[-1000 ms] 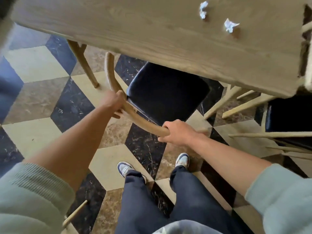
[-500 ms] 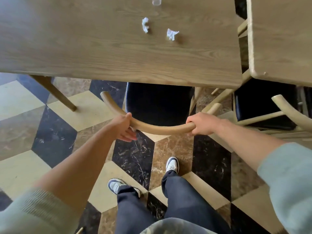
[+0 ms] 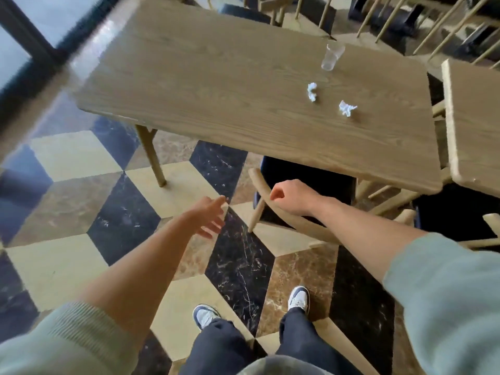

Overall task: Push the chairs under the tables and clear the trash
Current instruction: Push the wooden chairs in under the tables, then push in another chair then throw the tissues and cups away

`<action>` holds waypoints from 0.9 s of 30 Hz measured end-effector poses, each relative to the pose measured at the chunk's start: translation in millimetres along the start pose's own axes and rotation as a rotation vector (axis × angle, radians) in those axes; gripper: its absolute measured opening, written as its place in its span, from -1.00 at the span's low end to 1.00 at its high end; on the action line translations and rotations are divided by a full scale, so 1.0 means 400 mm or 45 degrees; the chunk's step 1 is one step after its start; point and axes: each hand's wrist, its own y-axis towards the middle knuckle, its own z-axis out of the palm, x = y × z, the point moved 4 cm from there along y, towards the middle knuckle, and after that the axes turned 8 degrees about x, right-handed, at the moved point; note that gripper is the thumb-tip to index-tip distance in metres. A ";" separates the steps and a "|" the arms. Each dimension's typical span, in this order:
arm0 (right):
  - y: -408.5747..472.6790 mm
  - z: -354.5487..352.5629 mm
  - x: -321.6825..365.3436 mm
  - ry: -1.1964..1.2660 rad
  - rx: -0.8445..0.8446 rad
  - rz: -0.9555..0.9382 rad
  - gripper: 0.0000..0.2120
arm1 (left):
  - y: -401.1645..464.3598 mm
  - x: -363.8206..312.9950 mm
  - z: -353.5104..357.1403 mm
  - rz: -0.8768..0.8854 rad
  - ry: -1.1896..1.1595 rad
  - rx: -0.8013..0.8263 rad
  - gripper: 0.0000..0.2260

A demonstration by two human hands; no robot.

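A wooden chair with a black seat (image 3: 307, 178) stands mostly under the wooden table (image 3: 216, 90); its curved back rail (image 3: 307, 226) sticks out at the near edge. My right hand (image 3: 293, 197) is curled on that rail near its left end. My left hand (image 3: 208, 216) hangs open over the floor, left of the chair and touching nothing. On the table's right part lie two crumpled white paper balls (image 3: 312, 92) (image 3: 347, 108), with a clear plastic cup (image 3: 332, 56) upright behind them.
A second table (image 3: 473, 117) stands close on the right, with another black-seated chair (image 3: 454, 212) under it. More wooden chairs (image 3: 273, 9) line the far side. A table leg (image 3: 151, 155) stands on the tiled floor to the left. My feet are about a step back from the chair.
The chair has slid further under the table. My left hand let go of the back rail and opened to the left. The view lifted, now showing the whole tabletop and the cup.
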 end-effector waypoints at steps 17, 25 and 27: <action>0.724 0.013 1.231 -0.405 0.196 -0.590 -0.91 | -0.289 0.392 -1.189 0.161 -0.260 -0.640 -0.66; 1.173 -0.151 1.565 -0.318 0.242 -0.550 -0.79 | -0.173 0.282 -1.729 -0.002 0.019 -0.737 -0.72; 1.260 -0.212 1.647 -0.308 0.257 -0.522 -0.77 | -0.156 0.215 -1.875 0.008 0.020 -0.747 -0.70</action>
